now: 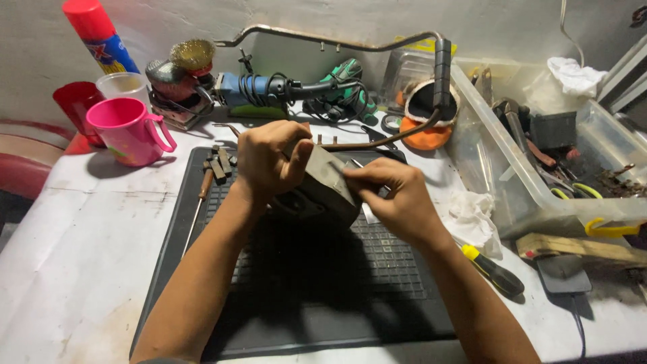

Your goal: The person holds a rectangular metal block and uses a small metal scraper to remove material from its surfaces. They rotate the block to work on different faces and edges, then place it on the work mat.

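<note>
Both forearms run up from the near edge over a black ribbed rubber work mat (pixel 317 296) w/ raised rim. Left hand (pixel 269 162) is curled tight round the upper left side of a dark grey, rounded metal housing part (pixel 323 189), thumb pressed on its flat top face. Right hand (pixel 394 199) is closed on the part's right edge, fingers pinched at the top corner; can't tell if it pinches sth small there. Part is held just above the mat, between both hands, tilted toward the left hand.

Left of the left hand: thin screwdriver w/ brown wooden handle (pixel 200 202) lying on the mat, and a few small dark metal blocks (pixel 219 164) beside it. Further left, off the mat, a pink plastic mug (pixel 128 131), w/ a red plastic cup (pixel 75 104) and a clear plastic cup (pixel 123 86) behind it. Beyond the hands: blue-bodied power tool w/ black cable wrapped round it (pixel 259 89) and a green-black power drill (pixel 344 87). Right of the right hand: crumpled white cloth (pixel 472 216), screwdriver w/ yellow-black handle (pixel 493 271), clear plastic bin full of tools (pixel 532 168)
</note>
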